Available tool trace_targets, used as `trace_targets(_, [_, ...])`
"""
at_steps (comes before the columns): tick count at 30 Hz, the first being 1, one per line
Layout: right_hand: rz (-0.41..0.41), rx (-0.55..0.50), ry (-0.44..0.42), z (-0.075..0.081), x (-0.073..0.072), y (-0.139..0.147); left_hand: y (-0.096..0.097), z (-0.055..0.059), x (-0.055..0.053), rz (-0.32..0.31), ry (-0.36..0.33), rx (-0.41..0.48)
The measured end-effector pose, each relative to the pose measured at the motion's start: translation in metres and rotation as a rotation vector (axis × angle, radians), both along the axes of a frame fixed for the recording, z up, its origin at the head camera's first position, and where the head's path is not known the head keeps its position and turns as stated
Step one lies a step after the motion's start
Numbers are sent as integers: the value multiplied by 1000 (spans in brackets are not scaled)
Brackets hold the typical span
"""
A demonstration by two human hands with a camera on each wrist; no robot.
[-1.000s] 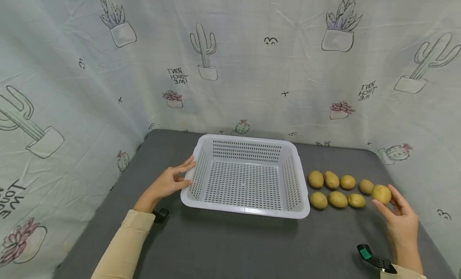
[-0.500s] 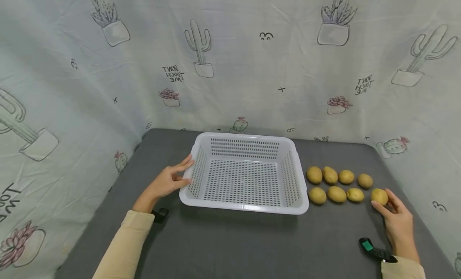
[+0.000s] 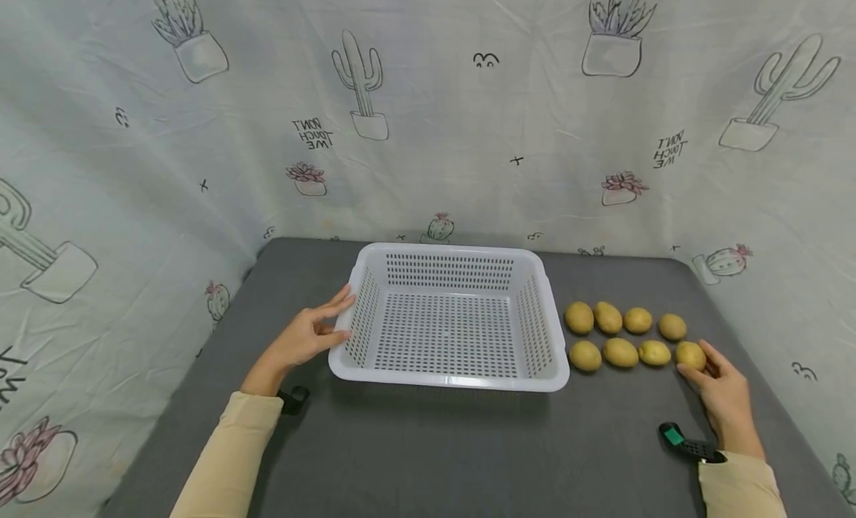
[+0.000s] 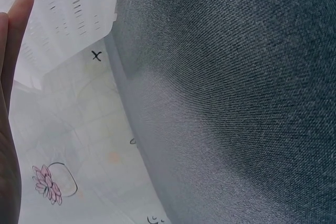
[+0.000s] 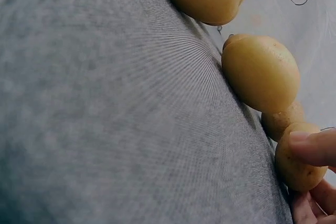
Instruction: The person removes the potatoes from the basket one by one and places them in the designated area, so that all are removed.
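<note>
In the head view, a white plastic basket (image 3: pixel 444 332) with slotted walls sits on the grey table. My left hand (image 3: pixel 301 338) is at its left rim, thumb and fingers spread apart and touching the edge. One straight finger (image 4: pixel 19 17) shows beside the basket wall (image 4: pixel 68 11) in the left wrist view. At the right end of the front row, my right hand (image 3: pixel 725 392) holds a yellow potato (image 3: pixel 690 356) between thumb and fingers. The right wrist view has this potato (image 5: pixel 296 163) low against the cloth, with the thumb (image 5: pixel 315 148) across its side.
Several other potatoes (image 3: pixel 620 352) lie in two rows right of the basket, including one (image 3: pixel 672 326) just behind the held one. The grey table (image 3: pixel 428 451) extends toward the front. A cactus-print curtain (image 3: pixel 428 131) encloses its back and sides.
My right hand has lowered the potato from over the table to the right end of the front row. The left hand stays at the basket rim; the whole head view has shifted slightly.
</note>
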State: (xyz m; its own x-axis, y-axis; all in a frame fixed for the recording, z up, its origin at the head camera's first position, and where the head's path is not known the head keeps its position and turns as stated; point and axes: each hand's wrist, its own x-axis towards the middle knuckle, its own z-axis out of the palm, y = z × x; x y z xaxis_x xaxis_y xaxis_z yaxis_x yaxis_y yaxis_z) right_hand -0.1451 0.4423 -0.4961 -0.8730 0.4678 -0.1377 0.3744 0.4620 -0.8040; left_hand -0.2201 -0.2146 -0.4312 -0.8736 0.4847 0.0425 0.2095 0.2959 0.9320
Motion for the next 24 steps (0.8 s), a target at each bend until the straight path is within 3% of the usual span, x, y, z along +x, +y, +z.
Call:
trace_targets(8, [25,-22,-4,1,-3,-1,-1,-1,1,7,-2,-9])
trace_targets(13, [47,-74,47,-2,-5,-2,-4,-1,3,15,5,-2])
trace_targets(17, [26,-226,137,-4,-4,-1,-4,0,2,18,-6,-9])
trace_targets(21, [-61,-414,223,-1,-1,-2,-3,1,2,16,-9,-20])
trace_targets(24, [-132,-444,235,5,4,-6,-2,1,1,9,-10,-24])
